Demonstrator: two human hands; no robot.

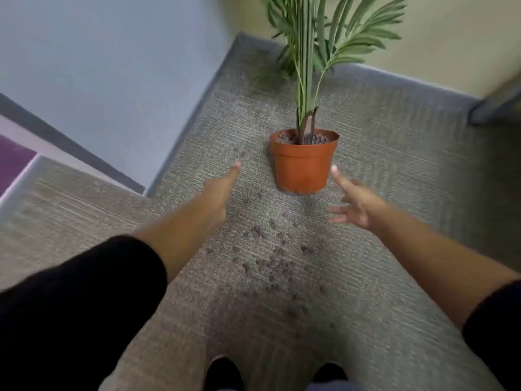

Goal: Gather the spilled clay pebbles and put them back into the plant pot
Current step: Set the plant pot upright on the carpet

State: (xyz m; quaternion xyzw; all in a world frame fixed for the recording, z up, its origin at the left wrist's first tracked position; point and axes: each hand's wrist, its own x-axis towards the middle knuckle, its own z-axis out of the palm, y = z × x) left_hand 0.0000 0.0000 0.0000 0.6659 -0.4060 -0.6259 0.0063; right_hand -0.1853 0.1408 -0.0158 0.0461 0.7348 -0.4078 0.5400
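Note:
An orange plastic plant pot (303, 165) stands upright on grey carpet, holding a green palm-like plant (310, 52) and brown clay pebbles at its top. Spilled clay pebbles (276, 261) lie scattered on the carpet in front of the pot, with a few more to its left (238, 152). My left hand (218, 193) reaches forward with straight fingers, left of the pot and apart from it. My right hand (356, 201) is spread open just right of the pot's base, holding nothing.
A pale blue wall (112, 80) with a dark baseboard runs along the left, forming a corner near my left arm. A cream wall (451, 38) stands behind the plant. A dark furniture leg (493, 105) sits at the right. My shoes (225, 373) show at the bottom.

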